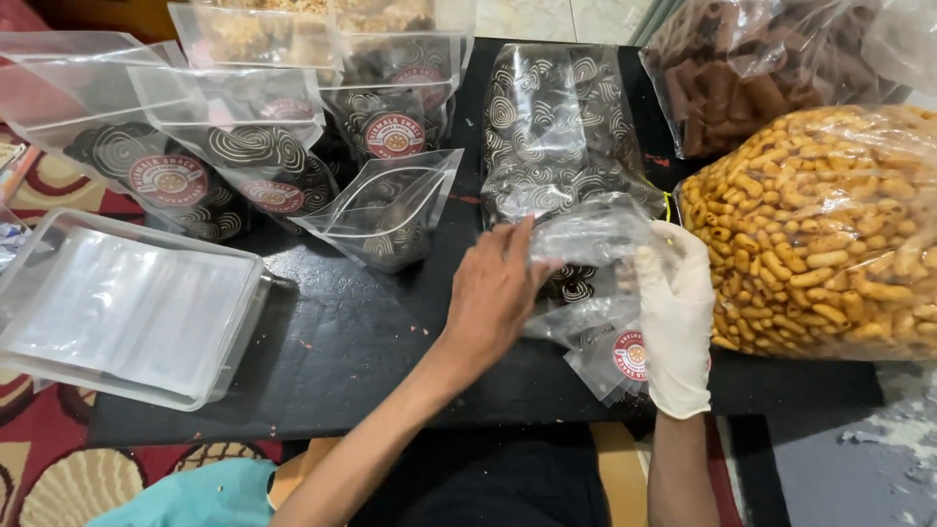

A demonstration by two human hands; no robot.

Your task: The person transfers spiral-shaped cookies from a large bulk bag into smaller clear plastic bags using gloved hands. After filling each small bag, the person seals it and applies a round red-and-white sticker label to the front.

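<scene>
My bare left hand rests on the mouth of a small clear zip pouch with a round red label, pinching its upper edge. My right hand, in a white glove, sits at the pouch's right side with fingers inside or against its opening. The pouch lies on a black table and holds a few dark swirl-patterned snacks. Behind it a large clear bag of the same swirl snacks lies open toward my hands.
Several filled labelled pouches stand at the back left. A clear plastic tray with flat empty pouches sits at the left. A big bag of yellow snacks and a bag of brown rolls are on the right.
</scene>
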